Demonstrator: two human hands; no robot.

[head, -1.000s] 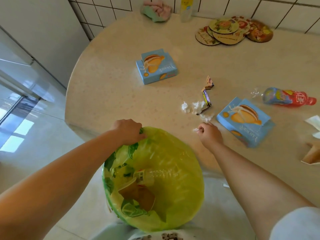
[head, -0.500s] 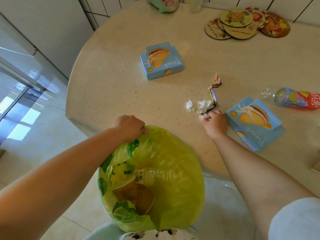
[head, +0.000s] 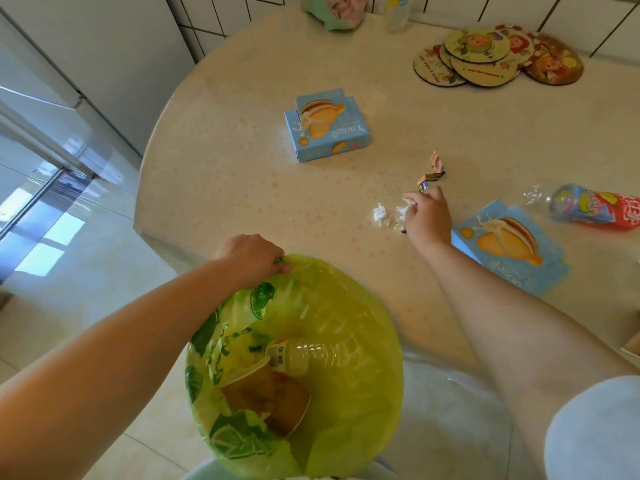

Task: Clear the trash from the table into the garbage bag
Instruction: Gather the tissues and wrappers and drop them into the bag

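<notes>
The surface (head: pixel 242 161) is round and pale, set against a tiled wall. At its near edge hangs the green bag (head: pixel 346 358), mouth open, with a clear bottle (head: pixel 311 356) and a paper cup (head: pixel 273 396) inside. The left hand (head: pixel 251 258) has its grip clenched on the bag's rim. One blue box (head: pixel 327 126) lies mid-surface; a flattened box (head: pixel 509 247) lies just right of the right hand (head: pixel 427 218). A crushed bottle (head: pixel 595 207) lies farther right. The right hand's fingers pinch a tissue scrap (head: pixel 410 203) on the surface, beside more scraps (head: pixel 381 214). A wrapper (head: pixel 433 171) lies just beyond.
</notes>
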